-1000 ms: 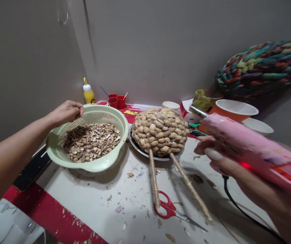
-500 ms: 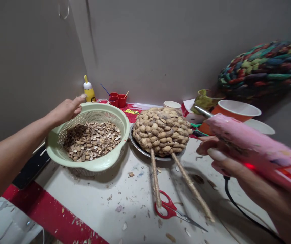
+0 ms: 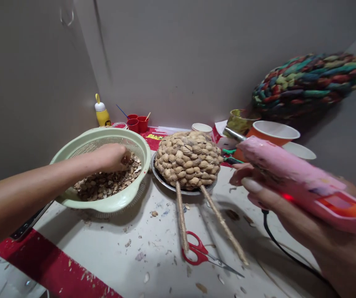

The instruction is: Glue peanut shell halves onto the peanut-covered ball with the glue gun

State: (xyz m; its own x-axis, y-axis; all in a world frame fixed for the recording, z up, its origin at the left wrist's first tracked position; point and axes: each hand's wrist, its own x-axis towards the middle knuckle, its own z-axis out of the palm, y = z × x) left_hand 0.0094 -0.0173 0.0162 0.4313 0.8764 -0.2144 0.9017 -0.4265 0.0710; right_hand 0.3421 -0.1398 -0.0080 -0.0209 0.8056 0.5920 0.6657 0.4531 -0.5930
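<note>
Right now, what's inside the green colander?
The colander holds a heap of broken brown and pale shells, with the left hand reaching in over them. The hand hides some shells, and anything beneath the top layer is covered.

Pink glue gun (image 3: 296, 174) (red glow), green colander (image 3: 103, 203).

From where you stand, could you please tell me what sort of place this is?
Probably a craft workspace: a pink glue gun, red-handled scissors, and a dome covered in peanut shells share a scrap-littered tabletop.
</note>
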